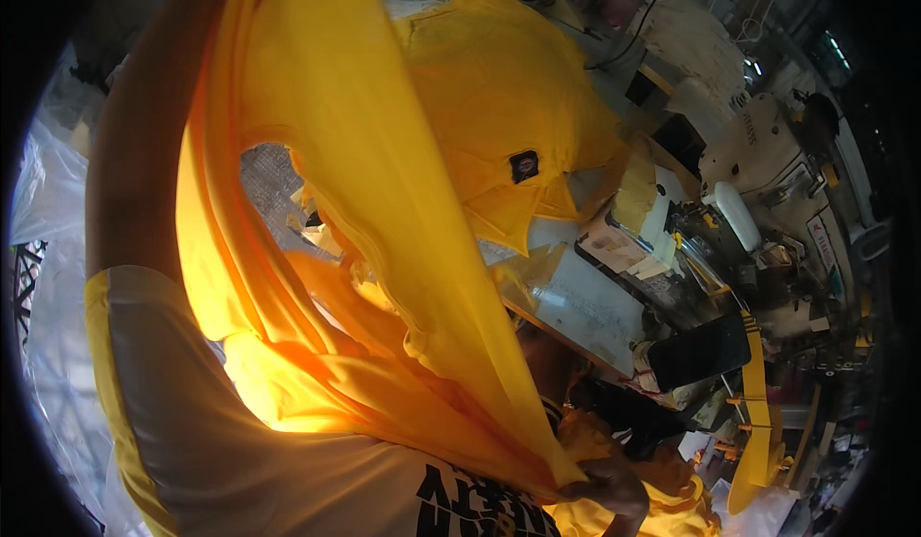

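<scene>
A large yellow garment [336, 86] is stretched across the view from the top down to the lower right, with an opening in it at the left of the middle. My left arm reaches up along the left side; its hand lies beyond the top edge, out of sight. At the lower right my right hand [614, 491] is closed on the lower end of the garment. Beyond the stretched cloth, another yellow garment piece [499, 86] lies spread on the work table, with a small dark square patch [524, 166] on it.
To the right stands a pale sewing machine [758, 149]. Nearer are an open carton [633, 221], a white board [576, 292], and a black phone-like slab [700, 353]. A yellow curved strip [758, 412] stands beside them. More yellow cloth [672, 508] lies below my right hand. Clear plastic [48, 182] hangs at the left.
</scene>
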Action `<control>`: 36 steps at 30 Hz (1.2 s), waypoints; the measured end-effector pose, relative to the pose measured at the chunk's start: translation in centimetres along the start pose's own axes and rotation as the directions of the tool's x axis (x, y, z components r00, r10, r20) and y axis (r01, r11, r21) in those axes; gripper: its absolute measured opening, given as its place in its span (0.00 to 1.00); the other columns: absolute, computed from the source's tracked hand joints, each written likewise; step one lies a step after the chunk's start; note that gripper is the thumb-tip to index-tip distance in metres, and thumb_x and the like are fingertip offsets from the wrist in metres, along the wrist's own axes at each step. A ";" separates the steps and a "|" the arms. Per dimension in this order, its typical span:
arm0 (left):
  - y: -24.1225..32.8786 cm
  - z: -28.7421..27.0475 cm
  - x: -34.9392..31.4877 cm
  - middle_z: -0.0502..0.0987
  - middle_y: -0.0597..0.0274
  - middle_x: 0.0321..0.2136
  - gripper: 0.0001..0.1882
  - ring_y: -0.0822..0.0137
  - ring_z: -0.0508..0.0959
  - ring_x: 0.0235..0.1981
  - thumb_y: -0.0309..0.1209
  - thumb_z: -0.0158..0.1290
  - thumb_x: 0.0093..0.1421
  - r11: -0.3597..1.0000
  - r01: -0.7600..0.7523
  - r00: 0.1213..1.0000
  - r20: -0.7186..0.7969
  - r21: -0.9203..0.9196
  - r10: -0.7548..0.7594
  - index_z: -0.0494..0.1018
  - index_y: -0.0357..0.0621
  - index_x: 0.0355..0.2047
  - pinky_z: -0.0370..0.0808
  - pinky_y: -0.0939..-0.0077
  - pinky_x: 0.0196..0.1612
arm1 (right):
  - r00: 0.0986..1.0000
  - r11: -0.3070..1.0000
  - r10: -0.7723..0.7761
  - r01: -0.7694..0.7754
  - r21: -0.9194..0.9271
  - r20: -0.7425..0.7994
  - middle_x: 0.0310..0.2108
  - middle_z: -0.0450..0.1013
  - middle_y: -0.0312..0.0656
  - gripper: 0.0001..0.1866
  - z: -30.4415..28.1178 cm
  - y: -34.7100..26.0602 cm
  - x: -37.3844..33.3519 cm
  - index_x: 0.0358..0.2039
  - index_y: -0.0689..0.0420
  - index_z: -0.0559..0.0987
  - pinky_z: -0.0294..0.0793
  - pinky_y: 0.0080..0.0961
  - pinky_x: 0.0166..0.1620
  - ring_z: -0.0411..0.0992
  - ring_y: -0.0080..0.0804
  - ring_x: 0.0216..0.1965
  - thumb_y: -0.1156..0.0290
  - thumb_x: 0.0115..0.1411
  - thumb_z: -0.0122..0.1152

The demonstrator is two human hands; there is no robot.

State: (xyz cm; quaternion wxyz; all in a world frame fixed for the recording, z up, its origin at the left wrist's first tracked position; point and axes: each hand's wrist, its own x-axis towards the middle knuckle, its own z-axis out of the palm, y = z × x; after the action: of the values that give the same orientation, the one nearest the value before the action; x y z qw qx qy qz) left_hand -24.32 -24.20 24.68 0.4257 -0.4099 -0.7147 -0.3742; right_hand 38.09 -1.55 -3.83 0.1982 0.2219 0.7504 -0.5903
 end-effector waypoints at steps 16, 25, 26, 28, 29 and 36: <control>23.4 24.1 -17.6 0.80 0.64 0.31 0.09 0.76 0.75 0.35 0.28 0.61 0.56 0.393 0.440 0.769 0.565 -0.808 0.299 0.81 0.36 0.36 0.71 0.81 0.39 | 0.602 0.699 -0.453 0.698 0.157 -0.657 0.24 0.74 0.35 0.12 -3.3 -12.2 19.9 0.36 0.64 0.77 0.65 0.17 0.23 0.66 0.15 0.20 0.69 0.59 0.65; 27.3 24.6 -21.1 0.82 0.61 0.28 0.11 0.74 0.78 0.28 0.31 0.61 0.56 0.587 0.360 0.696 0.628 -0.725 0.348 0.80 0.35 0.35 0.72 0.80 0.37 | 0.736 0.462 -0.272 0.665 0.587 -0.620 0.16 0.67 0.32 0.04 -2.9 -4.0 11.5 0.29 0.63 0.76 0.59 0.14 0.16 0.58 0.13 0.11 0.76 0.61 0.60; 27.5 25.2 -21.9 0.81 0.59 0.27 0.10 0.73 0.78 0.30 0.31 0.61 0.56 0.560 0.390 0.680 0.639 -0.731 0.360 0.80 0.38 0.35 0.73 0.79 0.38 | 0.748 0.494 -0.210 0.637 0.591 -0.630 0.16 0.67 0.32 0.04 -2.7 -3.4 11.2 0.30 0.63 0.76 0.59 0.13 0.16 0.59 0.13 0.11 0.76 0.61 0.59; 28.1 26.2 -22.8 0.79 0.61 0.27 0.07 0.65 0.76 0.33 0.29 0.60 0.53 0.470 0.436 0.699 0.618 -0.767 0.360 0.80 0.41 0.32 0.70 0.74 0.39 | 0.764 0.571 -0.094 0.567 0.594 -0.639 0.16 0.67 0.30 0.04 -2.6 -2.7 10.8 0.31 0.62 0.76 0.57 0.12 0.16 0.59 0.12 0.12 0.76 0.62 0.58; 28.2 26.4 -23.1 0.77 0.61 0.26 0.06 0.62 0.75 0.34 0.28 0.59 0.52 0.426 0.458 0.709 0.609 -0.781 0.355 0.81 0.43 0.30 0.69 0.71 0.39 | 0.763 0.580 -0.086 0.561 0.590 -0.641 0.16 0.66 0.30 0.03 -2.6 -2.8 10.7 0.31 0.62 0.76 0.57 0.12 0.16 0.59 0.11 0.12 0.76 0.62 0.58; 31.8 20.1 -25.1 0.69 0.58 0.42 0.23 0.58 0.69 0.40 0.22 0.47 0.52 0.870 -0.412 0.675 0.550 -0.271 0.492 0.72 0.34 0.50 0.64 0.66 0.44 | 0.796 0.607 -0.078 0.516 0.605 -0.600 0.18 0.67 0.29 0.03 -2.2 -2.7 10.2 0.35 0.62 0.78 0.57 0.12 0.18 0.59 0.09 0.15 0.78 0.62 0.58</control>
State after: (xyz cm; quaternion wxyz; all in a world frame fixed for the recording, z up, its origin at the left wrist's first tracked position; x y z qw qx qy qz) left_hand 5.97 -0.95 0.44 0.2282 -0.6968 -0.6632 -0.1503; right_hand 28.07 1.05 -6.91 -0.2247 0.2989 0.4927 -0.7857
